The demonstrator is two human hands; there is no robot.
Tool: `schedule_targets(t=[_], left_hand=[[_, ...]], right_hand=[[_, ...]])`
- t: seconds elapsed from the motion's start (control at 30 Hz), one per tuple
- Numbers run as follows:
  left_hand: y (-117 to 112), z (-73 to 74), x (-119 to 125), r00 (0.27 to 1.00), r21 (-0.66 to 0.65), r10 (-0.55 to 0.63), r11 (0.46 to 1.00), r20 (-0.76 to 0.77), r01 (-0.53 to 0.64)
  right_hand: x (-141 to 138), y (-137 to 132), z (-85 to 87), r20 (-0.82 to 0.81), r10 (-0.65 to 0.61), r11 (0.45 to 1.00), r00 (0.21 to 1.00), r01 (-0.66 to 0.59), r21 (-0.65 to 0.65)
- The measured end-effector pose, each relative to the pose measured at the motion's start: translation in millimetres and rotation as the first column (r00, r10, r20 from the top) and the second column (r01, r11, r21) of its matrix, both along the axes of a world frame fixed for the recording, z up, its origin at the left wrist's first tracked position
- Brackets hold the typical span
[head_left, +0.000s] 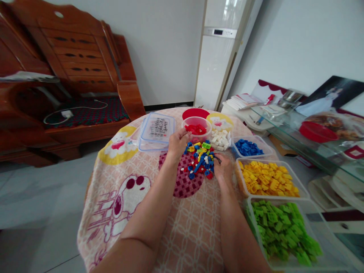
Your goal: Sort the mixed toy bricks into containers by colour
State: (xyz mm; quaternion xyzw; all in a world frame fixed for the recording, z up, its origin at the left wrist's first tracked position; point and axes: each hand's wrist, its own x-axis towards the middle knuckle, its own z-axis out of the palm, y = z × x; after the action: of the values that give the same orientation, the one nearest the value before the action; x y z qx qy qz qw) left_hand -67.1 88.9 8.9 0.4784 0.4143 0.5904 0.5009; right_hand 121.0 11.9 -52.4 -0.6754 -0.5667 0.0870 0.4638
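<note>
My left hand (179, 142) is at the left rim of a round clear tub (209, 132) that holds red bricks (196, 129). Its fingers are curled together, and what they may hold is hidden. Below the tub, a heap of mixed toy bricks (201, 160) in blue, red, yellow, green and white lies on the tablecloth. My right hand (223, 167) touches the right edge of this heap with bent, closed fingers. A small dark piece shows at its fingertips, too small to name. White bricks (220, 139) are gathered just beyond that hand.
Along the right side stand clear boxes of blue bricks (248, 147), yellow bricks (269, 179) and green bricks (284, 229). Stacked clear lids (157, 131) lie at the back left of the round table. A glass-topped side table (290, 131) and a wooden bench (76, 125) stand nearby.
</note>
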Motion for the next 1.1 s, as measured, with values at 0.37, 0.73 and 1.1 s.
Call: schedule_targets(t=[0.37,0.73,1.1], left_hand=[[-7.3,8.0,-20.5,0.922,-0.020,-0.221,0.974,-0.317,0.226],[-17.5,6.2,-11.0,0.234,-0.189,-0.326,0.864,-0.916,0.466],[-23.2,5.5,-1.0,0.174,-0.173,-0.269,0.887,-0.947,0.429]], right_hand=[[-0.7,0.6,-2.9,0.012,-0.022,1.000,1.000,0.022,0.002],[-0.1,-1.4,2.1,0.026,-0.005,0.999,1.000,0.006,-0.048],[-0.8,-1.3,1.8,0.050,-0.009,0.999,0.999,0.011,-0.040]])
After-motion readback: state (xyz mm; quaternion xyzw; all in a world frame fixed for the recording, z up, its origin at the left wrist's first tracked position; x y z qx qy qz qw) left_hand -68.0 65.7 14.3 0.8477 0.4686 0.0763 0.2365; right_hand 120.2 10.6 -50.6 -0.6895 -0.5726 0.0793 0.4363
